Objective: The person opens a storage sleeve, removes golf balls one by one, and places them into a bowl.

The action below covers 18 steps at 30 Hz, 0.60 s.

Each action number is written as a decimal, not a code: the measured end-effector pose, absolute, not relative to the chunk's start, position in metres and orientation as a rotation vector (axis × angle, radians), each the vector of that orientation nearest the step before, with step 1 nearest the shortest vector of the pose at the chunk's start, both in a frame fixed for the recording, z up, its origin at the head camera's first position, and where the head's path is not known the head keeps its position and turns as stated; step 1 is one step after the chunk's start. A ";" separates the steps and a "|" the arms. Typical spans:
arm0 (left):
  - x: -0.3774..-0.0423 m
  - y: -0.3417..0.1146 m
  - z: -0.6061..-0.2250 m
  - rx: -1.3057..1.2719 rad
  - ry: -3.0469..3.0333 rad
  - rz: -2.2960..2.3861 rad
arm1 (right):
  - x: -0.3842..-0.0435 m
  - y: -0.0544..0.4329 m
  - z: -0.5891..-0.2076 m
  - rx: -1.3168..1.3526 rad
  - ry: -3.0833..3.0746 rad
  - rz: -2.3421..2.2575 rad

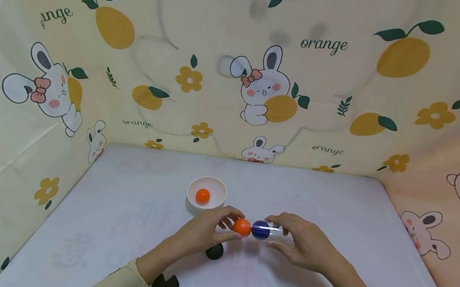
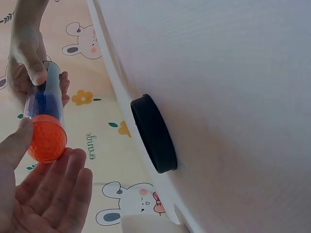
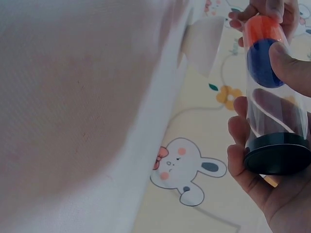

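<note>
My left hand (image 1: 207, 228) pinches an orange ball (image 1: 242, 227) between thumb and fingers, at the mouth of a clear tube (image 1: 277, 230). In the left wrist view the ball's dimpled surface bulges from the tube's rim. A dark blue ball (image 1: 261, 229) sits inside the tube, right by the orange one. The right hand (image 1: 307, 241) grips the tube, which lies roughly level in the head view. A black cap closes the tube's other end (image 3: 279, 153), as the right wrist view shows. Below the left hand, a loose black cap (image 2: 153, 133) stands on the table.
Behind the left hand stands a white bowl (image 1: 219, 191) with another orange ball (image 1: 202, 196) in it. The table (image 1: 130, 228) has a white cover. Cloth printed with rabbits and oranges (image 1: 212, 25) rises at the back and both sides.
</note>
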State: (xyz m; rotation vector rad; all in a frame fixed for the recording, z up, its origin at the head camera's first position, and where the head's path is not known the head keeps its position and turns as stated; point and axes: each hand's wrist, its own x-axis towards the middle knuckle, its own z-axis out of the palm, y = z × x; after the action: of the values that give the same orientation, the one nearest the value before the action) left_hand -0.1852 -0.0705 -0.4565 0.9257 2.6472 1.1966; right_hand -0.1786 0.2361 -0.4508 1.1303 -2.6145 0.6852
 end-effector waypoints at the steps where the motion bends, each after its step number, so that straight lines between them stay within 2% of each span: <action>1: -0.185 -0.071 -0.457 0.929 2.649 1.197 | -0.179 0.236 -0.451 1.129 -2.614 0.686; 18: -0.187 -0.072 -0.456 0.942 2.630 1.213 | -0.179 0.236 -0.450 1.132 -2.609 0.701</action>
State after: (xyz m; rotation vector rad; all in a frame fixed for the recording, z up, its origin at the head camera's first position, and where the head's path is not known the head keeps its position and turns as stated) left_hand -0.1872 -0.0724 -0.4558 0.9423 2.6304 1.2133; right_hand -0.1791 0.2363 -0.4500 1.1316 -2.6091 0.7014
